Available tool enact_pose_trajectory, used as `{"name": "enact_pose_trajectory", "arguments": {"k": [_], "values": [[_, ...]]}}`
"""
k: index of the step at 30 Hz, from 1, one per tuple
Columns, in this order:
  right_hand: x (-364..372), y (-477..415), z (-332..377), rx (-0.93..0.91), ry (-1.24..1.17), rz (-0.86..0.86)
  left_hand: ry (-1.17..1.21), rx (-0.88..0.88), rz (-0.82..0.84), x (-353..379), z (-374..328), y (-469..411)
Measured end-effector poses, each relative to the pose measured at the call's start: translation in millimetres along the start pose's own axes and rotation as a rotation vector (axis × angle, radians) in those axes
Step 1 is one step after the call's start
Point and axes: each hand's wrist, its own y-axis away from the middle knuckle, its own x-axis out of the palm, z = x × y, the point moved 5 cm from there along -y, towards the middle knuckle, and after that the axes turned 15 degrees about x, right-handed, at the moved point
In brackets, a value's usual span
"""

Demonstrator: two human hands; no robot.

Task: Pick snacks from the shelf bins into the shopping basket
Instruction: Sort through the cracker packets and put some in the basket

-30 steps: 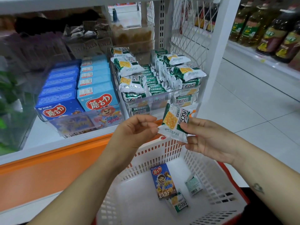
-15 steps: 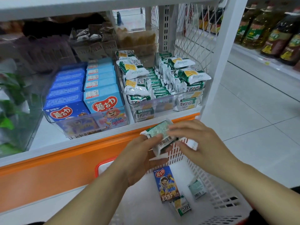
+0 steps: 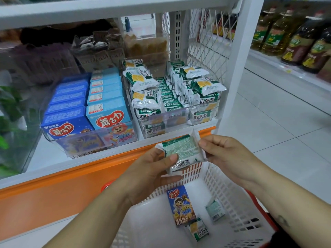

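A packet (image 3: 184,151), barcode side up, is held over the basket's (image 3: 225,192) far rim, just below the shelf bins (image 3: 176,120). It is pinched by the left hand (image 3: 148,176) and the right hand (image 3: 227,158). A box (image 3: 180,205) is seen in the basket.

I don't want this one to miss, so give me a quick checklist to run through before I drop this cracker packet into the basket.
1. Grip: left hand and right hand both hold the cracker packet by its ends: ok.
2. Packet above the basket opening: cannot tell; it shows at the far rim.
3. Landing room: bare basket floor left of the blue box: ok.
4. Goods already inside: blue box, pale packet and green packet lie flat: ok.
5. Wrapper: barcode side up, no tear shows: ok.
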Motion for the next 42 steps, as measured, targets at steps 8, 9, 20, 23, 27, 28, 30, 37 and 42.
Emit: {"name": "enact_pose_trajectory", "arguments": {"k": [8,9,20,23,27,28,30,37,42], "values": [[-3,-3,-5,0.100,-0.136,0.006,-0.072,0.213,-0.163,-5,-16,-2],[-2,-4,-6,0.117,-0.165,0.011,-0.061,0.223,-0.163,-6,-18,-1],[0,-6,-6,0.150,-0.229,0.118,-0.186,0.308,-0.132,-6,-28,-1],[3,-2,11,0.061,-0.164,0.170,-0.261,0.357,-0.124,-3,-44,-4],[-13,1,55,-0.229,0.086,-0.092,-0.695,0.612,-0.145,0,-84,-9],[-19,1,70,-0.329,0.153,-0.198,-0.801,0.676,-0.164,-1,-96,-11],[-32,0,100,-0.555,0.360,-0.431,-0.962,0.802,-0.196,-3,-117,-17],[-58,-50,136,-0.715,1.141,-0.774,-1.296,0.982,-0.284,-26,-148,-53],[-54,-52,133,-0.589,1.184,-0.643,-1.529,0.886,-0.217,-32,-150,-64]]}}
